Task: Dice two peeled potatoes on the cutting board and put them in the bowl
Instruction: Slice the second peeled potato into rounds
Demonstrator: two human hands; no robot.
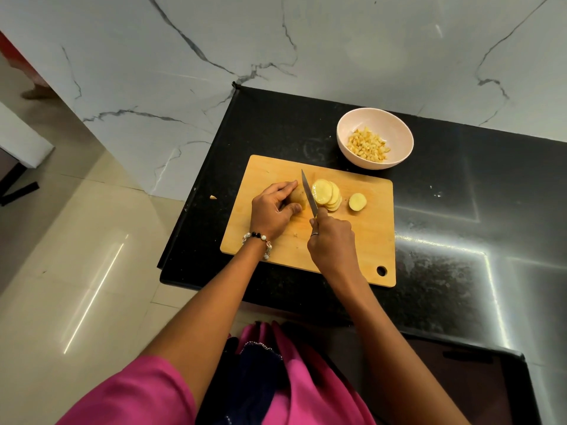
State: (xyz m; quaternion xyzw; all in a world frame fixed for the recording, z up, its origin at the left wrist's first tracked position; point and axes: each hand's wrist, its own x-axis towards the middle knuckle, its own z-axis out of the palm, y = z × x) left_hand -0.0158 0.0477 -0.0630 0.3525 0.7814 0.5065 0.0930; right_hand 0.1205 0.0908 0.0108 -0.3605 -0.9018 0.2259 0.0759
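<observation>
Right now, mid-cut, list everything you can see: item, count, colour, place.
cutting board: one, tan wood, on counter
potato: one uncut remainder, yellowish, under left hand
potato slices: a leaning stack plus one apart, pale yellow, on board
knife: one, steel blade, between potato and slices
bowl: one, pale pink, behind board
diced potato: a heap, yellow, in bowl
counter: one, black
left hand: holds potato
right hand: grips knife

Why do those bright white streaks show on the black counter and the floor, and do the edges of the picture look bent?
In the head view, glare from lights overhead, unseen, streaks the glossy black counter and the floor tiles. The wide-angle lens bows the counter's edges and the marbled wall. The cutting board, both hands and the bowl stay evenly lit and sharp.
</observation>
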